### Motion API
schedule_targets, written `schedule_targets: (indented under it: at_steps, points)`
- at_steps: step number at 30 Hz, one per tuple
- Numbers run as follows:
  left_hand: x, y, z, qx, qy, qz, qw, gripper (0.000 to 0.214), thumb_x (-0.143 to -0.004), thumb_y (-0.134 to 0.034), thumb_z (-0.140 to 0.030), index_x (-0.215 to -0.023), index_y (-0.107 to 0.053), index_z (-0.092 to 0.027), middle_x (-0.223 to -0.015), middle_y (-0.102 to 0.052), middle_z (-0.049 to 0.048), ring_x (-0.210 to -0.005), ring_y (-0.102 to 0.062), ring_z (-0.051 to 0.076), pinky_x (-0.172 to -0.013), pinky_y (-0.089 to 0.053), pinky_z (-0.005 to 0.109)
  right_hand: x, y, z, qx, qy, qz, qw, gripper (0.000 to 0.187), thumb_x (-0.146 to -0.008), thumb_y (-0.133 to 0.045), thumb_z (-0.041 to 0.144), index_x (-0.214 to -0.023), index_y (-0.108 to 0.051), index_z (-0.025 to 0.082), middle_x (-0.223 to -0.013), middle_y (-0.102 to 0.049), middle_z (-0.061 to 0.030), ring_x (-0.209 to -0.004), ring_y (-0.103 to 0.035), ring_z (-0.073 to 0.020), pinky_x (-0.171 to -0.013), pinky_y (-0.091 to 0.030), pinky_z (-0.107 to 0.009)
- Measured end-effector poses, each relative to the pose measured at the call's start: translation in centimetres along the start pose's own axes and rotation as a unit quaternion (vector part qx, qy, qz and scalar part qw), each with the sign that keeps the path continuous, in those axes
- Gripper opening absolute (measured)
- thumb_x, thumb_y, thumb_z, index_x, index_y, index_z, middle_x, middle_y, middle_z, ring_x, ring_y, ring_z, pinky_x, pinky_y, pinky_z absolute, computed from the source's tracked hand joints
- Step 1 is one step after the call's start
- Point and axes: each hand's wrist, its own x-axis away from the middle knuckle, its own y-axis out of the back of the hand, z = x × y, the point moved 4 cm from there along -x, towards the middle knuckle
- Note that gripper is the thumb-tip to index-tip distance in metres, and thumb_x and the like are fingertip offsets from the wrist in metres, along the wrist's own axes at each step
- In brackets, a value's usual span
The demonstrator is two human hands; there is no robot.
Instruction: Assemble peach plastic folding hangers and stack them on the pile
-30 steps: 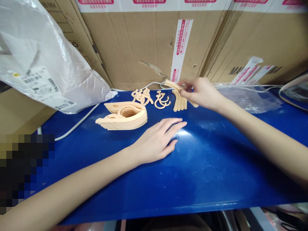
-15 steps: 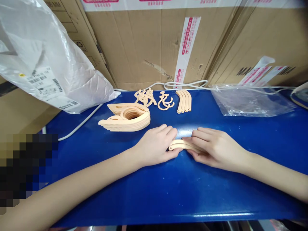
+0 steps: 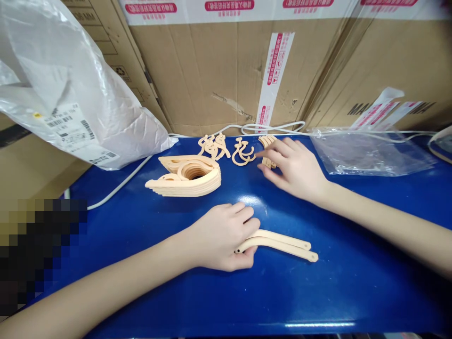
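Observation:
My left hand point(image 3: 221, 235) rests on the blue table point(image 3: 318, 292), fingers closed round the left end of two pale orange curved strips point(image 3: 282, 244) that lie flat beside it. Farther back, my right hand point(image 3: 294, 167) reaches over a small row of curved strips point(image 3: 265, 141), with its fingers pinching at them. Left of that row lie hook-shaped pieces point(image 3: 243, 150) and a cluster of smaller pieces point(image 3: 213, 143). A stack of flat pale orange hanger bodies point(image 3: 187, 176) sits at the left of the table.
Cardboard boxes point(image 3: 219, 70) stand along the back edge. A white plastic bag point(image 3: 60, 89) with labels lies at the left. A clear plastic bag point(image 3: 367, 150) lies at the back right. A white cable point(image 3: 116, 183) runs across the back of the table.
My right hand carried curved strips from the back row to the middle, left them with my left hand, and went back to the row. My left hand drew the strips nearer.

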Motion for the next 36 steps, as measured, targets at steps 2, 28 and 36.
schedule_targets:
  at_steps: [2, 28, 36]
  points:
    - [0.0, 0.0, 0.2, 0.008, 0.002, -0.006, 1.000, 0.015, -0.080, -0.052, -0.032, -0.075, -0.051, -0.019, -0.076, -0.054, 0.0020, -0.071, -0.051, 0.019, -0.056, -0.039, 0.032, -1.6, -1.3, -1.0, 0.027, -0.008, 0.010, 1.000, 0.038, -0.096, -0.042, 0.034, -0.118, -0.064, 0.012, -0.113, -0.064, -0.0147, -0.103, -0.053, -0.0302, -0.085, -0.037, -0.041]
    - [-0.1, 0.0, 0.5, 0.020, 0.014, -0.043, 0.999, 0.021, -0.082, -0.052, -0.035, -0.071, -0.045, -0.020, -0.070, -0.053, -0.0008, -0.064, -0.050, 0.015, -0.056, -0.039, 0.029, -3.0, -5.1, -1.9, 0.078, 0.038, 0.093, 0.992, 0.031, -0.098, -0.043, 0.026, -0.104, -0.072, 0.016, -0.101, -0.067, -0.0117, -0.098, -0.054, -0.0267, -0.093, -0.033, -0.043]
    - [-0.1, 0.0, 0.6, 0.025, 0.015, -0.037, 0.999, 0.021, -0.083, -0.052, -0.036, -0.071, -0.044, -0.020, -0.070, -0.052, -0.0010, -0.064, -0.049, 0.015, -0.056, -0.038, 0.029, -3.3, -5.2, -1.8, 0.082, 0.023, 0.098, 0.992, 0.031, -0.099, -0.040, 0.025, -0.100, -0.070, 0.015, -0.097, -0.063, -0.0121, -0.093, -0.052, -0.0262, -0.085, -0.034, -0.040]
